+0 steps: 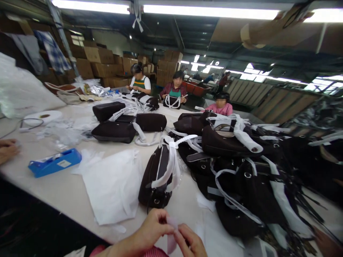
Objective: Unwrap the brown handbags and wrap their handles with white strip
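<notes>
In the head view, at the bottom middle, my left hand (153, 225) pinches a pale strip of thin wrapping material (172, 244) between thumb and fingers. My right hand (189, 242) is closed on the same strip, its fingertips meeting those of the left. Just beyond them stands a dark brown handbag (154, 176), its handles (171, 167) wrapped in white and tied at the top. Left of that bag lies a stack of white tissue sheets (112, 189). The strip's lower end drops toward my lap, partly behind my fingers.
A blue tape dispenser (55, 162) stands at the left, near another person's hand (8, 150). Several dark bags (241, 192) with white-wrapped handles pile up on the right. More bags (115, 131) lie farther back. Several co-workers (175, 85) sit across the table (59, 194).
</notes>
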The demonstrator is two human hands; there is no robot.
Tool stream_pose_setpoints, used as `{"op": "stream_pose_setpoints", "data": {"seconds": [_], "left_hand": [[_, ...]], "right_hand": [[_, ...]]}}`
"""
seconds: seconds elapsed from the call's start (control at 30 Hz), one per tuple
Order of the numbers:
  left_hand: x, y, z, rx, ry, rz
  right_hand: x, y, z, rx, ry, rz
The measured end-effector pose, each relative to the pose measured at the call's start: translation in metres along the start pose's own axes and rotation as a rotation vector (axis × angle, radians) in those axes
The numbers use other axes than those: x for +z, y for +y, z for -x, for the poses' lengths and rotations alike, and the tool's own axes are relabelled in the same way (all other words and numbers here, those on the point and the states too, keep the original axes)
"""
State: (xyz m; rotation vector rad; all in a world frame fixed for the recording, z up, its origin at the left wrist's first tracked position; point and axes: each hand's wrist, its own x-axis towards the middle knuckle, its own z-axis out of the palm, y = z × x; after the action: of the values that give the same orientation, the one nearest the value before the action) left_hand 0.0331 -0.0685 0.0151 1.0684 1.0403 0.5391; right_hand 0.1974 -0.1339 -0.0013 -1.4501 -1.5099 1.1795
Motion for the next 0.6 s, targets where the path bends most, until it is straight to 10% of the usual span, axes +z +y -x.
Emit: {"op": "stream_pose_setpoints", "data": {"seconds": [0.6], "left_hand": [[-0.017,-0.003,0.001,-0.07,-0.129,0.142]], "right_hand": [[0.059,-0.015,0.015,0.23,0.262,-0.51]]}}
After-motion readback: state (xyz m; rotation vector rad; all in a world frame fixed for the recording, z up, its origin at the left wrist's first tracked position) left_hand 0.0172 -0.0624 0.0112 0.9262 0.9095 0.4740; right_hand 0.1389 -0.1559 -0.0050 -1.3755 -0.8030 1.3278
